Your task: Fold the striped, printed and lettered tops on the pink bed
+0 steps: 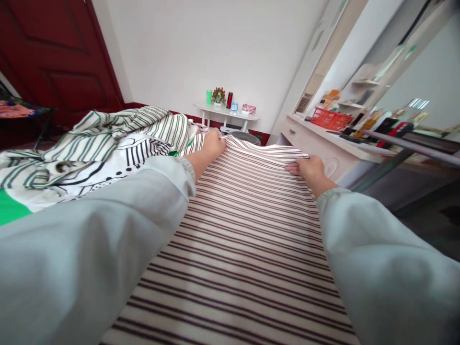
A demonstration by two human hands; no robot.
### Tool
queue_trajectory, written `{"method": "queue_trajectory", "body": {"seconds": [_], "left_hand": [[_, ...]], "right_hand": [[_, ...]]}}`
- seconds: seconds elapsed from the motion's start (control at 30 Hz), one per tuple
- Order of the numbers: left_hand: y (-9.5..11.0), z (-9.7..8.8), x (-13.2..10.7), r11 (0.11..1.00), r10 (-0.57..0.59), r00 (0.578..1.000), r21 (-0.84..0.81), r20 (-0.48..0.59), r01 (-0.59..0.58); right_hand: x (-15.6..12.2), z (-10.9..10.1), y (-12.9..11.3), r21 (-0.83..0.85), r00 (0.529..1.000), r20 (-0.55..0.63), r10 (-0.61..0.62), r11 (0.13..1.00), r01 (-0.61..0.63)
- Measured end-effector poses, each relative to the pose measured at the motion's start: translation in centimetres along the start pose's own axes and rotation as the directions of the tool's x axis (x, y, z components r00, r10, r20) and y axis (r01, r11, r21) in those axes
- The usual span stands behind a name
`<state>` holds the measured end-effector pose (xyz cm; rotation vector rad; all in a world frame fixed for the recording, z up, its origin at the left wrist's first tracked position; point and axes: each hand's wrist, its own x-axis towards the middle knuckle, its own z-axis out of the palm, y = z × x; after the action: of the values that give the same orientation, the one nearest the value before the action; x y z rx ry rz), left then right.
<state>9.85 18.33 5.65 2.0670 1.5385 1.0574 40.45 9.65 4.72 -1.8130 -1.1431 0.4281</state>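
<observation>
A striped sheet, cream with dark brown lines, stretches away from me. At its far edge my left hand is closed on the cloth. My right hand grips the far right corner, with the edge raised in a fold between the two hands. Both arms reach forward in pale grey sleeves. Left of the sheet lies a crumpled quilt with green and white stripes, and part of it shows a white face with black patterns. The fingertips of my left hand are partly hidden by the cloth.
On the right stands a white dressing table with a red basket and several bottles, close to my right arm. A small white shelf table with a potted plant stands by the far wall. A dark red door is at the left.
</observation>
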Motion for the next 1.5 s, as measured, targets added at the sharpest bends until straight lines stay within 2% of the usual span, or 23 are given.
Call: {"method": "queue_trajectory", "body": {"seconds": [0.07, 0.13, 0.23, 0.3, 0.43, 0.5, 0.57, 0.67, 0.8, 0.87, 0.97, 1.03, 1.1, 1.17, 1.23, 1.3, 1.37, 1.43, 1.5], "left_hand": [[0.4, 0.4, 0.0, 0.997, 0.08, 0.996, -0.008, 0.029, -0.08], [0.3, 0.9, -0.9, 0.99, 0.137, 0.98, 0.006, 0.144, -0.139], [-0.6, 1.1, -3.6, 0.972, 0.193, 0.914, 0.06, 0.357, -0.228], [-1.1, 0.6, -6.0, 0.95, 0.201, 0.861, 0.121, 0.467, -0.287], [-1.2, -2.2, -11.8, 0.912, 0.212, 0.799, 0.18, 0.562, -0.368], [-1.0, -4.2, -15.1, 0.906, 0.234, 0.779, 0.16, 0.582, -0.391], [-0.9, -6.5, -18.4, 0.894, 0.266, 0.767, 0.148, 0.584, -0.422], [-1.2, -10.0, -22.7, 0.875, 0.278, 0.786, 0.193, 0.552, -0.445], [-2.3, -13.9, -26.5, 0.87, 0.203, 0.894, 0.345, 0.399, -0.351], [-2.9, -15.4, -27.7, 0.876, 0.146, 0.932, 0.394, 0.333, -0.278], [-3.4, -17.3, -28.9, 0.892, 0.078, 0.936, 0.396, 0.344, -0.219], [-3.2, -18.4, -29.2, 0.904, 0.046, 0.914, 0.372, 0.403, -0.21], [-2.6, -19.4, -28.8, 0.911, 0.007, 0.885, 0.362, 0.465, -0.197], [-2.0, -19.9, -27.4, 0.914, -0.031, 0.862, 0.363, 0.505, -0.18], [-1.5, -19.6, -25.1, 0.93, -0.025, 0.867, 0.33, 0.497, -0.163], [-1.5, -18.4, -22.2, 0.953, 0.02, 0.909, 0.266, 0.417, -0.143], [-1.8, -16.6, -19.0, 0.978, 0.012, 0.953, 0.197, 0.303, -0.074], [-2.4, -14.3, -16.0, 0.989, -0.07, 0.972, 0.139, 0.222, 0.039], [-3.0, -12.1, -13.2, 0.986, -0.141, 0.973, 0.111, 0.182, 0.123]], "right_hand": [[0.2, 0.3, 0.1, 0.03, 0.999, 0.007, -0.054, 0.998, 0.053], [-0.4, 0.8, 0.8, 0.012, 0.994, 0.053, -0.094, 0.996, 0.093], [-3.3, 1.1, 2.0, -0.124, 0.967, 0.181, -0.177, 0.972, 0.201], [-6.0, 0.8, 2.2, -0.265, 0.942, 0.26, -0.212, 0.922, 0.281], [-12.5, -0.5, 1.0, -0.46, 0.884, 0.363, -0.294, 0.769, 0.445], [-15.8, -1.1, 0.1, -0.476, 0.833, 0.433, -0.344, 0.698, 0.536], [-18.8, -1.4, -0.8, -0.453, 0.789, 0.498, -0.36, 0.667, 0.591], [-22.9, -1.1, -2.2, -0.404, 0.749, 0.563, -0.349, 0.675, 0.618], [-27.7, 0.4, -4.4, -0.311, 0.684, 0.607, -0.404, 0.672, 0.672], [-29.8, 1.2, -5.3, -0.27, 0.646, 0.63, -0.43, 0.659, 0.702], [-31.8, 1.9, -6.6, -0.237, 0.575, 0.699, -0.425, 0.621, 0.747], [-31.9, 2.0, -7.8, -0.239, 0.561, 0.719, -0.411, 0.612, 0.754], [-31.2, 2.4, -9.1, -0.231, 0.573, 0.713, -0.405, 0.635, 0.737], [-29.9, 3.5, -10.1, -0.199, 0.61, 0.663, -0.435, 0.683, 0.703], [-28.7, 5.5, -10.4, -0.139, 0.66, 0.565, -0.495, 0.732, 0.667], [-27.8, 7.7, -9.9, -0.071, 0.698, 0.459, -0.55, 0.76, 0.646], [-27.3, 9.6, -9.0, -0.012, 0.715, 0.383, -0.585, 0.771, 0.637], [-27.1, 10.7, -8.1, 0.036, 0.731, 0.332, -0.596, 0.782, 0.622], [-27.0, 11.0, -7.4, 0.094, 0.732, 0.322, -0.6, 0.79, 0.606]]}}
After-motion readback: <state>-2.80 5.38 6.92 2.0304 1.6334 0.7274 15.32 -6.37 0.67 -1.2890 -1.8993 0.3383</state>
